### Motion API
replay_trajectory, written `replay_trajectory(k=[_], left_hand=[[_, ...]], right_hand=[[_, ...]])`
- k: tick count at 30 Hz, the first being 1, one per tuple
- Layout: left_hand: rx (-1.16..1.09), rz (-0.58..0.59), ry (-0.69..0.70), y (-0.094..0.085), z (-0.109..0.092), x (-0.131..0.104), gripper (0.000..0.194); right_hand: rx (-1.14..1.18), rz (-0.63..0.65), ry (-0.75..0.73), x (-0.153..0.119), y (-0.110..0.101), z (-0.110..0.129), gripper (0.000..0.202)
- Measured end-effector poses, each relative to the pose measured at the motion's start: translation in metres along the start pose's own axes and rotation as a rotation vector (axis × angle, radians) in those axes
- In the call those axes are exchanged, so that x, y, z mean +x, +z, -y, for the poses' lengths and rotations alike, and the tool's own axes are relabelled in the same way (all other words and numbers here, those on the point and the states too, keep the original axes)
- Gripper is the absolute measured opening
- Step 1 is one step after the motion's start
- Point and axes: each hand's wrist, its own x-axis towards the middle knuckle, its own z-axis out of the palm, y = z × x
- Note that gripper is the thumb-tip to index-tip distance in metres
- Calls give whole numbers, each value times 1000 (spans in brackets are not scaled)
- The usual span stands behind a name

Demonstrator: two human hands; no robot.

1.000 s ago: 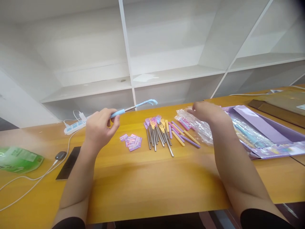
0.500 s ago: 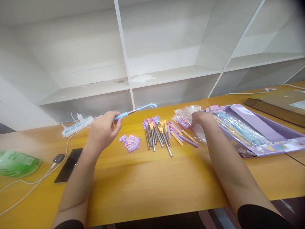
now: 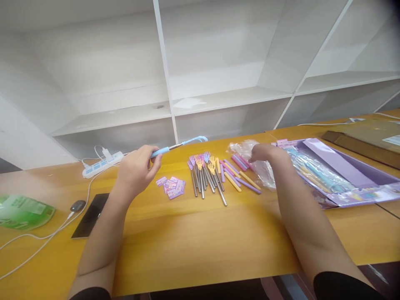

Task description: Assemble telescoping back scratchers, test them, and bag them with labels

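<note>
My left hand (image 3: 141, 171) is closed around the handle of a blue back scratcher (image 3: 175, 146), whose claw end points right above the table. My right hand (image 3: 265, 153) reaches down at a crumpled clear plastic bag (image 3: 264, 173), its fingers drawn together beside pink and blue handle sleeves (image 3: 240, 162); what they grip is hidden. Between the hands lies a pile of back scratcher rods (image 3: 204, 177) with steel shafts and purple, orange, pink and blue claws. Several loose yellow and purple handle sleeves (image 3: 239, 178) lie to its right. Small printed cards (image 3: 173, 187) are left of the pile.
An open purple box (image 3: 356, 162) with wrapped scratchers (image 3: 321, 171) stands at the right, a cardboard box (image 3: 368, 137) behind it. At the left are a power strip (image 3: 101, 165), a black phone (image 3: 90, 216), cables and a green packet (image 3: 25, 212). White shelving (image 3: 218, 100) backs the table.
My right hand has shifted slightly left at the plastic bag, and the pink and blue sleeves now show more plainly beside it. My left hand keeps its hold on the blue back scratcher.
</note>
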Motion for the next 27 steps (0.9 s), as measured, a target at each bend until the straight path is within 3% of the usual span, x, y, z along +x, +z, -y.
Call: replay_trajectory(k=[3,7,13,17,19,21,24,27], left_hand=[[1,13,-10,1,-1,0,18],[-12,44,-41,2,-3,0,15],[-52,100,-84,4,-5,0,16],[-146,156,-113,8,-5,-1,31],[-223,166,-72,11,-6,-1,45],[-276,155,-18,15,-9,-2,54],[-371,136,-49,22,-16,-2,46],[-623,262,-128,30,-26,-2,39]], right_hand=[[26,17,7,-20,-27,-2,23],[137,-173,23,-58,-62,-2,30],[384,-790,-11,-91,-85,5,24],[750,-1030,-49,-95,-90,16,20],[967,-1017,-94,-98,-93,23,21],[1194,-920,-197,-103,-94,34,23],[1433,-653,-426,-116,-90,61,28],[1437,-370,-552,-137,-79,101,35]])
